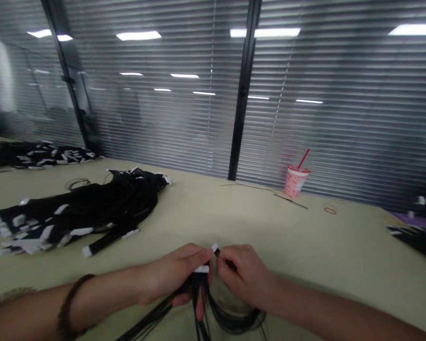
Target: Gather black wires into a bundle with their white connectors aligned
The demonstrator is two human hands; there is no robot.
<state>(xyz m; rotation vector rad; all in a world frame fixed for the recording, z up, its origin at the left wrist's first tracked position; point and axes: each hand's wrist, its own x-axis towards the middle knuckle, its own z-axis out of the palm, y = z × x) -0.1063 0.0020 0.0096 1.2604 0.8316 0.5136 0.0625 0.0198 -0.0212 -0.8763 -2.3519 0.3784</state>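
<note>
Near the front of the table my left hand (pixel 184 267) is closed round a bunch of black cables (pixel 198 286) with white connectors at their ends. Its thumb lies over the top of the bunch, and loose strands hang down below. Close on its right, my right hand (pixel 244 274) pinches one black cable just behind its white connector (pixel 215 247). That connector points up and left, beside my left thumb. A loop of black cable (pixel 234 324) curves beneath my right hand. The fingers of both hands partly hide the cables.
A large pile of black cables (pixel 128 196) with white ends lies at left, with another pile (pixel 53 154) behind it. More black cables (pixel 417 241) lie at far right. By the window blinds stands a pink cup (pixel 295 182) with a straw, near a thin dark rod (pixel 291 201) and rubber bands (pixel 330 209).
</note>
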